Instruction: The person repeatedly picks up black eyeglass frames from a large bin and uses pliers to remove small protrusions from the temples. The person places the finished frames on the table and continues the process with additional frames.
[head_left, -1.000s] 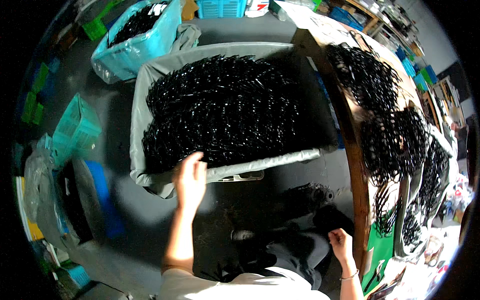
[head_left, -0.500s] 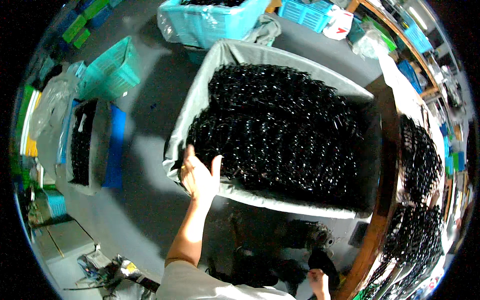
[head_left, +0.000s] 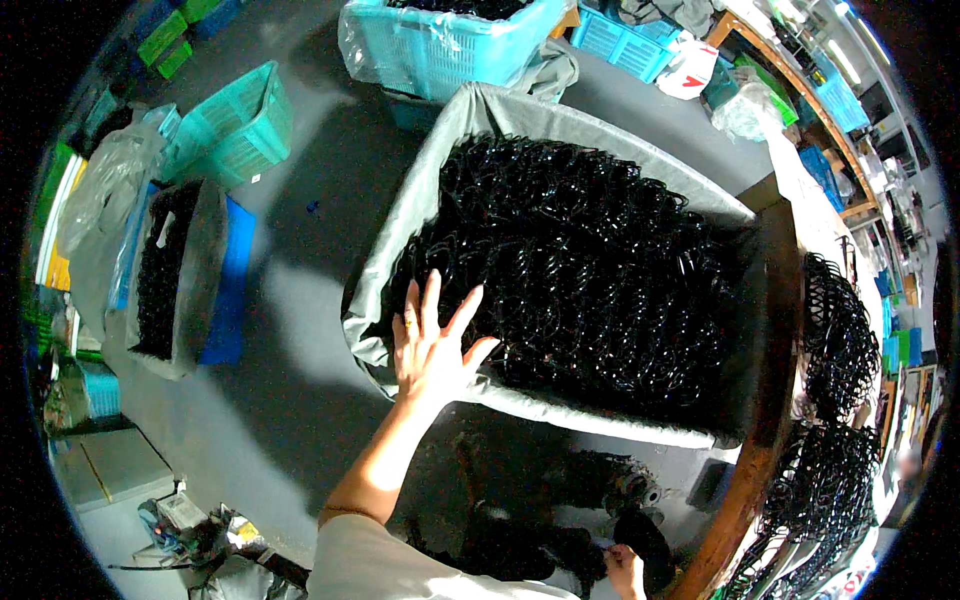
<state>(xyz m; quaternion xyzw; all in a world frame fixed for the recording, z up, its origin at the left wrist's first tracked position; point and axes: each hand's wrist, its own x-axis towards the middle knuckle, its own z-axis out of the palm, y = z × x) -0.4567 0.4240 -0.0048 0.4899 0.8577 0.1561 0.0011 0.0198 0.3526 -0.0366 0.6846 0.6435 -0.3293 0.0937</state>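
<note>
Reaching forward with spread fingers [head_left: 433, 300], the person's left hand [head_left: 430, 350] lay flat on the near-left corner of a large grey fabric-lined bin [head_left: 395, 235] that stood on the floor. The hand gripped nothing; its fingertips touched the heap of glossy black coiled plastic pieces [head_left: 590, 260] that filled the bin nearly to its rim. The right hand [head_left: 622, 570] sat low by the lower edge of the view, fingers curled on a small dark item that could not be made out clearly.

Judged from how things lay, the work on this bin looked barely begun: the heap was still full and nothing had been lifted out. Along the right, the brown wooden counter [head_left: 775, 380] already carried bunches of the same black coils [head_left: 840, 340], hung or draped over its far edge. To the left on the floor stood a smaller grey-lined bin of black pieces [head_left: 170, 270] on a blue tray, beside an empty teal plastic basket [head_left: 235, 125].
</note>
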